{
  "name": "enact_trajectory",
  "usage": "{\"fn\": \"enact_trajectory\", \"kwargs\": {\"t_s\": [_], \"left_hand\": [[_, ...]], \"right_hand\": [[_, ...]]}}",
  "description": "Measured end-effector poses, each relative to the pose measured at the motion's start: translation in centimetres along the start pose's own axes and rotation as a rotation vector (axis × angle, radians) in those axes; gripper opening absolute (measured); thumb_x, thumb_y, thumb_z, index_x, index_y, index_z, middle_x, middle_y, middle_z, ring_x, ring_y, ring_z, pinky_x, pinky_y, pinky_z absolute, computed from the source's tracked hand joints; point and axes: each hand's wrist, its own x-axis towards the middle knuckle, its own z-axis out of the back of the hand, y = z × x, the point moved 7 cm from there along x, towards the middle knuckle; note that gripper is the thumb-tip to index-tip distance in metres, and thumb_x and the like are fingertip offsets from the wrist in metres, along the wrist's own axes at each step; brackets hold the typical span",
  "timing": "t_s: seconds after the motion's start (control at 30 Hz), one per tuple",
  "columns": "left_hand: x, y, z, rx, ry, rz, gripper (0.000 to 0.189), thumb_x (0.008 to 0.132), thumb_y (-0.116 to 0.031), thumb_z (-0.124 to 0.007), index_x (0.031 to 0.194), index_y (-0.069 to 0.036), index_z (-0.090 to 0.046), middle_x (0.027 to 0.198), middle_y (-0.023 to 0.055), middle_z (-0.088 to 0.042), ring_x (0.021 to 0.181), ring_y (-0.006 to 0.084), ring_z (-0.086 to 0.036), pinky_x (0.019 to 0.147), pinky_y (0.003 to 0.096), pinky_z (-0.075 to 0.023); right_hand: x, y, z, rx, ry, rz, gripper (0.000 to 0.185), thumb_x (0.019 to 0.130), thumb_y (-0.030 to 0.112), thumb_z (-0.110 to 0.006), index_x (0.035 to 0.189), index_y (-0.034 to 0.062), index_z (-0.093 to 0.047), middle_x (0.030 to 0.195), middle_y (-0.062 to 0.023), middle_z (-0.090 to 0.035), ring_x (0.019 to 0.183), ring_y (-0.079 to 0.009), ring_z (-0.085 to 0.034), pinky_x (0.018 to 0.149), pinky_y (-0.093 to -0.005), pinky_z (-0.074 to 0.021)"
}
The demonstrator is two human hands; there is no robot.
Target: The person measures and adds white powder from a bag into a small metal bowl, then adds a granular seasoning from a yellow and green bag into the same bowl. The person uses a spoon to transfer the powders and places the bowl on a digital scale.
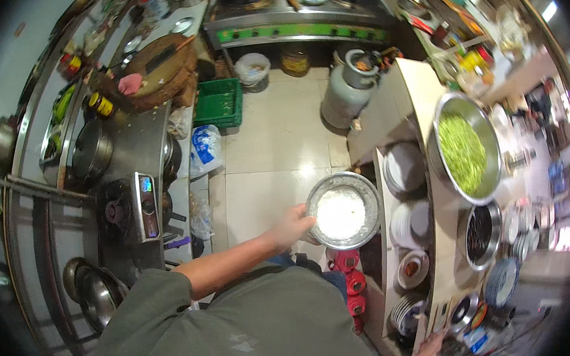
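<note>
My left hand [293, 226] grips the near-left rim of a round metal bowl [375, 210]. White powder [340, 214], perhaps flour, fills its bottom. The bowl is held over the tiled floor, left of a shelf unit. At the lower right my right hand [434, 343] reaches to the counter's edge, beside a slotted wooden holder [439, 313]. Its fingers are small and blurred, so whether they grip anything is unclear. Along that counter stand a large steel bowl of shredded green vegetable [463, 154] and a steel basin with dark contents [481, 237].
Plates [407, 223] are stacked in the right shelf unit, with red thermos flasks [356, 282] beside it. A gas cylinder [344, 96] and green crate [218, 102] stand on the floor. At left are a portable gas stove [120, 207] and a chopping block with cleaver [161, 69]; ahead is a range [297, 27].
</note>
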Motion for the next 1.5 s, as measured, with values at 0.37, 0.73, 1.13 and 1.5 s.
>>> {"fn": "enact_trajectory", "kwargs": {"t_s": [0.37,0.73,1.13,1.5], "left_hand": [[2.4,-9.2,21.0,-0.241,-0.492,-0.306,0.030,0.101,-0.010,-0.049,0.129,0.000,-0.050,0.119,0.0146,-0.065,0.098,0.0247,-0.070,0.081,0.0444,-0.0620],[14.1,-25.7,28.5,-0.114,-0.632,-0.345,0.028,0.102,-0.013,-0.048,0.126,0.001,-0.051,0.118,0.0140,-0.065,0.097,0.0221,-0.070,0.077,0.0383,-0.0635],[21.7,-37.0,42.3,-0.155,-0.762,-0.387,0.026,0.102,-0.010,-0.048,0.124,0.003,-0.053,0.118,0.0131,-0.063,0.098,0.0217,-0.069,0.074,0.0377,-0.0648],[34.1,-44.8,60.3,-0.002,-0.682,-0.233,0.025,0.094,-0.014,-0.054,0.112,0.003,-0.061,0.084,0.0097,-0.067,0.069,0.0159,-0.065,0.060,0.0331,-0.0536]], "right_hand": [[-23.7,-7.8,-30.4,-0.698,0.877,0.062,0.029,0.092,0.029,-0.061,0.082,0.0011,-0.063,0.059,-0.0088,-0.054,0.045,-0.0219,-0.053,0.040,-0.0374,-0.0382],[-42.0,23.4,-61.2,-0.606,1.011,1.102,0.036,0.091,0.025,-0.061,0.082,-0.0095,-0.064,0.070,-0.0294,-0.062,0.066,-0.0438,-0.063,0.065,-0.0493,-0.0485],[-89.9,53.1,-76.0,-0.310,1.458,1.537,0.021,0.095,0.017,-0.067,0.101,-0.0027,-0.067,0.073,-0.0131,-0.067,0.069,-0.0172,-0.065,0.063,-0.0332,-0.0510],[-120.2,49.0,-89.5,-0.728,1.526,2.216,0.035,0.091,0.025,-0.063,0.112,-0.0029,-0.060,0.083,-0.0247,-0.068,0.078,-0.0419,-0.068,0.067,-0.0495,-0.0543]]}}
